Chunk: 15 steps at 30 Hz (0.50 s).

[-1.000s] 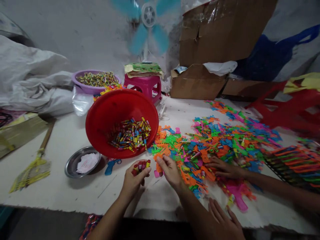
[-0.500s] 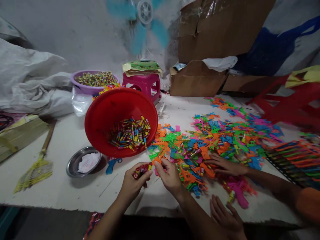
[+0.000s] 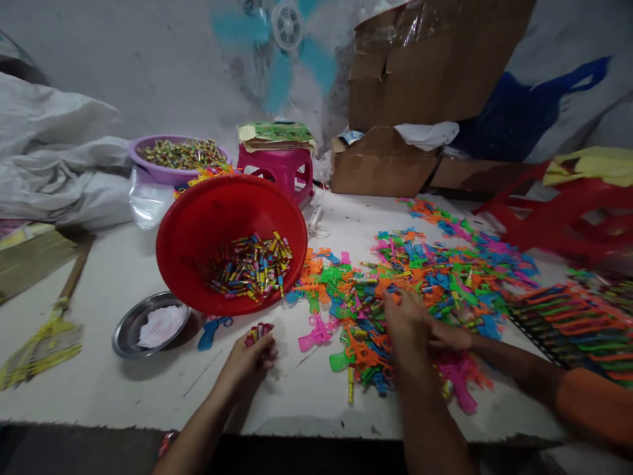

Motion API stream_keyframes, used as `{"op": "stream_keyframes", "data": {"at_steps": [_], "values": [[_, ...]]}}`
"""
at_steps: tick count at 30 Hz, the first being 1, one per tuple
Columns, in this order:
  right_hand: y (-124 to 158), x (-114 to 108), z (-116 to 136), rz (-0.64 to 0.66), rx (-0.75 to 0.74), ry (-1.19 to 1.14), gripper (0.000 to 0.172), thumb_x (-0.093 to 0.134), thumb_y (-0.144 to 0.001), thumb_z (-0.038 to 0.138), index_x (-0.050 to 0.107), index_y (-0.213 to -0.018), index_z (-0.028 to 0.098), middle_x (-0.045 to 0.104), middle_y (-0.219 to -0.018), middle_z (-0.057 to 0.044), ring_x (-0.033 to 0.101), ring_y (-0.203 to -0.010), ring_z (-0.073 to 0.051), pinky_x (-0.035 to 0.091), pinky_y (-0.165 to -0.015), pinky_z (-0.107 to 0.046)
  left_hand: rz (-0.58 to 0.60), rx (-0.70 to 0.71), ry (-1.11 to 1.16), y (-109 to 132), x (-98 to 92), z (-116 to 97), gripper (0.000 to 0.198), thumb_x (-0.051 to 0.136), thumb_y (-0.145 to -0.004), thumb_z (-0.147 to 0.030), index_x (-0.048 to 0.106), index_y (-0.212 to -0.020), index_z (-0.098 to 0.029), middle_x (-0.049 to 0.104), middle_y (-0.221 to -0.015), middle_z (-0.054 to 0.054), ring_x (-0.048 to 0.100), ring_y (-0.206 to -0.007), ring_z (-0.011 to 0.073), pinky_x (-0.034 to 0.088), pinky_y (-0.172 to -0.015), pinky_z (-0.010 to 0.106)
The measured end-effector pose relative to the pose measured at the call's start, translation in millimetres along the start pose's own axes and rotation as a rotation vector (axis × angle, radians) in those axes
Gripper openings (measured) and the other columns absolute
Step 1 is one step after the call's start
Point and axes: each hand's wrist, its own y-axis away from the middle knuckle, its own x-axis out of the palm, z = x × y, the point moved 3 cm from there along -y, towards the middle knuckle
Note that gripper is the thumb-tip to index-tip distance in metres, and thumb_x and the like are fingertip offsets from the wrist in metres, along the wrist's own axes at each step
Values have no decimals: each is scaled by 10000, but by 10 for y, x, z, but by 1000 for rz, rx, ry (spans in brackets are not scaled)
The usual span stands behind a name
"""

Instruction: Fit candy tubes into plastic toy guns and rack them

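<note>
My left hand (image 3: 251, 355) is closed around several small colourful wrapped tubes (image 3: 258, 332), held just above the table in front of the red basin. My right hand (image 3: 408, 320) reaches into the pile of plastic toy guns (image 3: 363, 343); its fingers point down among orange and blue pieces, partly hidden and blurred, so their grip is unclear. A pink toy gun (image 3: 317, 332) lies at the near left of the pile. Close by, a yellow tube (image 3: 351, 384) sticks out toward the table's front edge. More tubes (image 3: 254, 267) fill the bottom of the tilted red basin (image 3: 180, 244).
A co-worker's hand (image 3: 452, 335) is at the pile, right beside my right wrist. To the left are a metal bowl (image 3: 123, 333) with paper, a blue toy gun (image 3: 208, 335) and a yellow brush (image 3: 44, 353). Cardboard boxes (image 3: 383, 165) and a pink stool (image 3: 277, 163) stand behind.
My right hand has moved right from beside my left hand to the pile. The orange toy gun it held is no longer in it. My left hand shifted slightly left and keeps its tubes.
</note>
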Motion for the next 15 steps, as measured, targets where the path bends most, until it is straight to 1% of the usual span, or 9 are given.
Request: {"op": "stream_keyframes", "data": {"at_steps": [1,2,3,5,6,8,11,13,15], "values": [[5,102,120,40,-99,-12,288,420,-812,325,635,-806,134,623,-826,-123,539,-769,-210,364,-660,-288,50,-22,18,-1,72,46,408,716,-566,-306,525,-892,-151,588,-638,-11,575,-479,109,396,-351,171],[44,241,277,133,-194,-35,301,391,-831,305,643,-769,150,632,-808,-107,545,-759,-196,362,-673,-281,109,-32,28,14,162,83,406,721,-557,-321,516,-868,-158,600,-669,-4,586,-487,116,389,-342,170],[99,389,441,217,-260,-27,303,411,-825,329,647,-754,154,636,-807,-109,547,-770,-202,359,-685,-287,163,-34,23,38,252,107,399,723,-550,-339,512,-837,-160,606,-681,0,596,-499,124,386,-338,170],[193,635,705,273,-287,-17,255,509,-769,356,646,-813,146,636,-852,-119,544,-825,-224,353,-711,-297,221,-4,-14,93,369,98,386,726,-541,-367,513,-784,-156,594,-626,-14,596,-496,129,379,-335,167],[222,722,785,279,-281,-23,245,540,-746,349,641,-839,146,634,-864,-116,541,-838,-227,351,-716,-296,215,21,-33,111,377,67,381,727,-536,-373,513,-763,-154,575,-570,-29,579,-468,122,366,-329,163],[241,814,833,272,-262,-55,205,526,-754,298,630,-862,159,632,-870,-91,540,-838,-207,347,-720,-283,145,57,-50,117,292,-20,372,724,-534,-382,506,-730,-153,528,-463,-59,506,-373,87,320,-313,152],[225,830,735,231,-248,-81,214,456,-792,259,619,-902,172,622,-910,-74,527,-872,-191,336,-761,-279,33,53,-29,76,84,-107,380,706,-536,-416,497,-703,-146,536,-412,-48,395,-290,44,244,-297,143],[216,829,677,204,-254,-60,268,489,-775,302,612,-968,163,613,-954,-96,515,-914,-211,333,-783,-296,7,39,-18,44,20,-96,391,700,-528,-430,503,-701,-140,556,-415,-28,382,-283,41,208,-290,143],[199,827,668,193,-282,-25,311,541,-739,330,622,-982,154,618,-944,-118,524,-904,-229,347,-761,-304,27,20,-14,27,44,-41,394,703,-522,-429,507,-704,-140,563,-424,-24,373,-273,42,193,-283,146]]}}
